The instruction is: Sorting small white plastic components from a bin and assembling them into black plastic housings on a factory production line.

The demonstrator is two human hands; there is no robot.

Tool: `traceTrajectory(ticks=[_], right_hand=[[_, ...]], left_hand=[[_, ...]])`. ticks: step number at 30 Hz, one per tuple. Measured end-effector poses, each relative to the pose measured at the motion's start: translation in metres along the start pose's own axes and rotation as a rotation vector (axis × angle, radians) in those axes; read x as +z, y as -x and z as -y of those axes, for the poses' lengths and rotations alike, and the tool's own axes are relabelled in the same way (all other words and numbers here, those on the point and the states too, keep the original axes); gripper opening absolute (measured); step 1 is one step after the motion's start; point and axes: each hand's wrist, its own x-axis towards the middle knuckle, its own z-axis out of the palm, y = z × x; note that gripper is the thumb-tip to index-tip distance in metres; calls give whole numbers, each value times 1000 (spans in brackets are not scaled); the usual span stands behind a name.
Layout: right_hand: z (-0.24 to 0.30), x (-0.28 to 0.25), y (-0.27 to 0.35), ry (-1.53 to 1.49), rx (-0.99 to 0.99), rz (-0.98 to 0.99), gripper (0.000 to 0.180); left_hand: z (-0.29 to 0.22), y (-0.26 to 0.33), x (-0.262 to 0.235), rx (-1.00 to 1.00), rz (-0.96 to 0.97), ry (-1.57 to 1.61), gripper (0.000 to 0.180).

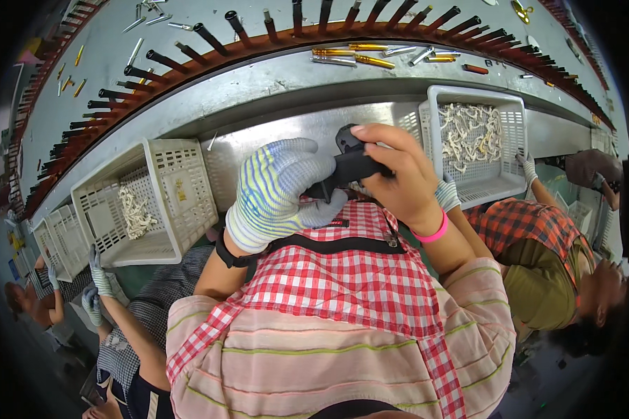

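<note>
Both hands meet over the grey metal table (307,126): the gloved left hand (279,192) is wrapped round the black plastic tool-like part (349,164), the bare right hand (398,174) pinching its far end, perhaps seating something. Best keep that left grip steady, close to the chest.

Black, perhaps plastic handle (349,166), level

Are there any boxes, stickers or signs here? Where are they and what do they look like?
White plastic basket, left of the hands: a small yellowish sticker on its side wall.
White plastic basket, right of the hands: holds pale stringy bits, no sticker seen.
No signs or screens show.
</note>
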Motion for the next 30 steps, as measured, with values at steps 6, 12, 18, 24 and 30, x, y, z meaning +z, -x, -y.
traceTrajectory(ticks=[6, 12, 18, 24, 30], right_hand=[[-2, -4, -12, -187, 69, -26, 40], [-13, -9, -13, -274, 259, 85, 78], [-11, -11, -11, -678, 560, 188, 73], [-14, -10, -12, -676, 504, 180, 62], [-14, -12, -13, -722, 552, 176, 61]], left_hand=[[7, 1, 2, -67, -55, 92, 39], [17, -5, 1, -170, -65, 249, 37], [17, -14, -4, -141, 39, 296, 42], [25, -6, -15, -426, 252, 567, 51], [29, -3, -29, -588, 150, 829, 37]])
